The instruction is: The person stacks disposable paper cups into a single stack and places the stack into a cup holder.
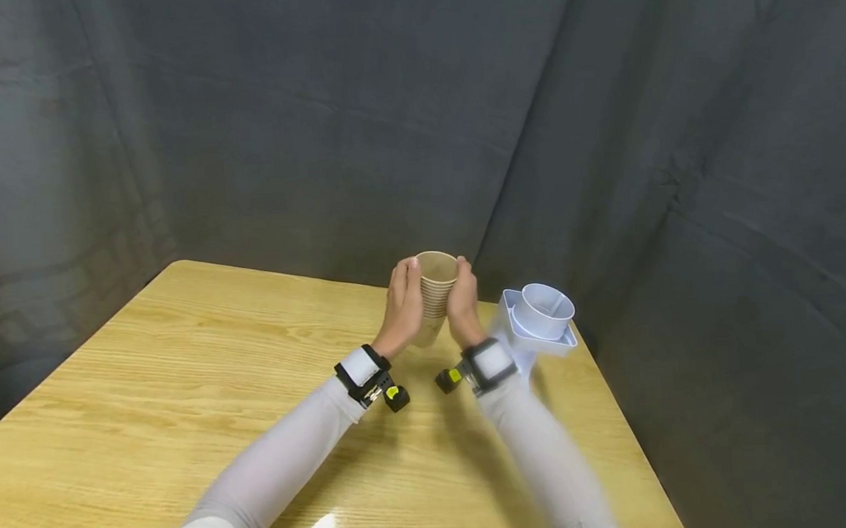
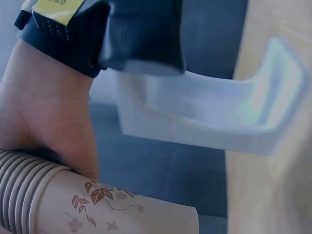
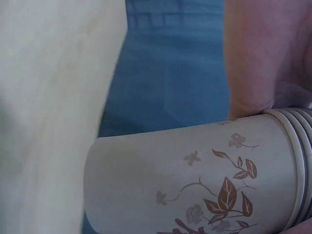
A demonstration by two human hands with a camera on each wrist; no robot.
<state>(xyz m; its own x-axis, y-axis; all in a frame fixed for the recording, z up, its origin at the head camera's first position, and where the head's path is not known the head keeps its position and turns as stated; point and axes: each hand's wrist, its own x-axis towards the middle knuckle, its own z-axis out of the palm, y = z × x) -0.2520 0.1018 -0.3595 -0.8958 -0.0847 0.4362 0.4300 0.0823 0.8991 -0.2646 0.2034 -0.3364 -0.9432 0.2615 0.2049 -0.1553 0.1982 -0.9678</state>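
Note:
A stack of nested paper cups (image 1: 436, 298) is held upright between my two hands near the table's far edge, mouth up. My left hand (image 1: 402, 307) grips its left side, while my right hand (image 1: 464, 303) holds the right side, both near the ribbed stacked rims. Brown leaves and flowers decorate the outer cup's pale wall, seen in the left wrist view (image 2: 117, 204) and the right wrist view (image 3: 195, 175). The stack's bottom appears slightly above the table. Parts of the fingers behind the cups are hidden.
To the right of my right hand stands a white plastic holder (image 1: 537, 322) with a round tube on a square tray-like top; my forearm partly covers it. The wooden table (image 1: 224, 364) extends left and forward, and a dark grey curtain (image 1: 321, 143) hangs behind it.

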